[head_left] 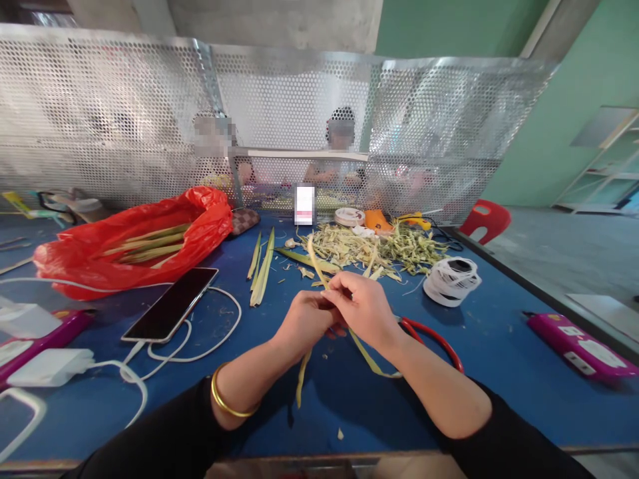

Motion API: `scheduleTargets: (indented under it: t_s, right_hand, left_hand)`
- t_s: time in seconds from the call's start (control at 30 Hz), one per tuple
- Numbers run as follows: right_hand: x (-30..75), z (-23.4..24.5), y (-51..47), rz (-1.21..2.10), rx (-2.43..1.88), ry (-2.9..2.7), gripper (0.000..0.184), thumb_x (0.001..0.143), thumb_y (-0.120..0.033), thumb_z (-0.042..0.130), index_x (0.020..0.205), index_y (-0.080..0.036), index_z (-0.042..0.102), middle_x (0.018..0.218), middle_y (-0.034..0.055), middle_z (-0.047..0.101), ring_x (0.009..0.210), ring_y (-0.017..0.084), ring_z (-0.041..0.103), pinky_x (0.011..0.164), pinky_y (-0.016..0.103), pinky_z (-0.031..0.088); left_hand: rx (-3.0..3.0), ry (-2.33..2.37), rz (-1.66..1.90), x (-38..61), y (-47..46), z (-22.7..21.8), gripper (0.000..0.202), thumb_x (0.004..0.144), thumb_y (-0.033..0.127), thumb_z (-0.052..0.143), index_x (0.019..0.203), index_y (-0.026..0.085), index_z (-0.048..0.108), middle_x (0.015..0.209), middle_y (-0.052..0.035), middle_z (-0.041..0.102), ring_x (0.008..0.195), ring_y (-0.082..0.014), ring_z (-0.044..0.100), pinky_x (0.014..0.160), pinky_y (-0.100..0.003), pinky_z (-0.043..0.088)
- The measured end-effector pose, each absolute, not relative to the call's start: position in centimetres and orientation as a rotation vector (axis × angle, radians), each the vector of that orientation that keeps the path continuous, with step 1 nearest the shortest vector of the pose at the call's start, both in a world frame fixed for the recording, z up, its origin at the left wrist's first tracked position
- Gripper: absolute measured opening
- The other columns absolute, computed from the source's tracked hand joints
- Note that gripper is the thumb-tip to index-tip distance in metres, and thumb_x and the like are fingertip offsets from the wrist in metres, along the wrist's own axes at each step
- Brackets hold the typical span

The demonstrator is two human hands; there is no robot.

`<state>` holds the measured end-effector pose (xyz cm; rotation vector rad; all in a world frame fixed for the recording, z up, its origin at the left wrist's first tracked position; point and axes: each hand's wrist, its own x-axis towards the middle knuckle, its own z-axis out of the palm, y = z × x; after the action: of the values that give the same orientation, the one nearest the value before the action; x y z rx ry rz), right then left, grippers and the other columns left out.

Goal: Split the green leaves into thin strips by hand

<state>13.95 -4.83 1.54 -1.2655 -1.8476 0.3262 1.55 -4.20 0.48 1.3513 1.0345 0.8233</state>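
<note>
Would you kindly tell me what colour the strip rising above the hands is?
The strip is pale yellow; it shows best in the head view.

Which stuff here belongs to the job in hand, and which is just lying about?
Likely part of the job:
pale leaf strip, pinched by left hand and right hand
loose leaves
red bag with more leaves inside
leaf scraps

Probably just lying about:
dark-screened phone
white charger
purple power strip at right
red chair
</note>
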Motion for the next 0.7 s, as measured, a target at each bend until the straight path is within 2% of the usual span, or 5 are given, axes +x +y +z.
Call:
scheduleTargets:
  t_s: [0.13, 0.23, 0.37, 0.53, 0.7]
  right_hand:
    - [13.6, 1.4, -5.0, 0.281, -1.236, -1.871, 0.015, 0.081, -0.024, 0.055, 0.067, -0.020, 0.054, 0.062, -0.0012, 0.057, 0.060, 0.014, 0.053, 0.058, 0.023, 0.037]
    - [13.7, 1.3, -5.1, 0.193, -1.280, -1.863, 0.013, 0.083, -0.024, 0.053, 0.070, -0.020, 0.054, 0.063, -0.0004, 0.060, 0.059, 0.015, 0.054, 0.058, 0.025, 0.037]
    - [13.7, 1.1, -5.3, -0.110, -1.148, -1.839, 0.009, 0.085, -0.021, 0.051, 0.078, -0.019, 0.056, 0.077, 0.0037, 0.067, 0.070, 0.016, 0.059, 0.071, 0.027, 0.039]
    - [13.4, 0.8, -5.5, -0.371, -0.996, -2.005, 0.014, 0.087, -0.015, 0.049, 0.075, -0.019, 0.056, 0.067, -0.0002, 0.062, 0.065, 0.012, 0.057, 0.071, 0.028, 0.036]
    - [13.5, 0.8, -5.6, -0.604, -0.841, -2.268, 0.016, 0.088, -0.012, 0.046, 0.080, -0.017, 0.059, 0.074, 0.0032, 0.062, 0.071, 0.014, 0.055, 0.071, 0.030, 0.035]
  left_hand:
    - [1.344, 1.014, 0.800, 1.4, -4.0, 0.3, 0.012, 0.060, 0.012, 0.053, 0.051, 0.014, 0.060, 0.044, 0.0008, 0.058, 0.044, -0.0118, 0.055, 0.048, -0.022, 0.045]
    - [1.354, 0.993, 0.817, 1.2, -3.9, 0.3, 0.011, 0.063, 0.016, 0.055, 0.054, 0.014, 0.062, 0.046, 0.0009, 0.059, 0.044, -0.0102, 0.054, 0.047, -0.021, 0.044]
    - [1.238, 1.018, 0.929, 0.9, -3.6, 0.7, 0.015, 0.066, 0.023, 0.062, 0.055, 0.013, 0.063, 0.046, 0.0019, 0.057, 0.041, -0.0074, 0.050, 0.045, -0.018, 0.041]
    - [0.874, 0.976, 0.985, 0.3, -2.7, 0.8, 0.015, 0.060, 0.024, 0.071, 0.067, 0.012, 0.067, 0.058, -0.0015, 0.064, 0.051, -0.0103, 0.057, 0.053, -0.021, 0.046]
    - [0.825, 0.980, 1.011, -0.3, -2.1, 0.8, 0.016, 0.065, 0.028, 0.069, 0.065, 0.013, 0.065, 0.053, 0.0017, 0.058, 0.041, -0.0042, 0.044, 0.038, -0.015, 0.031]
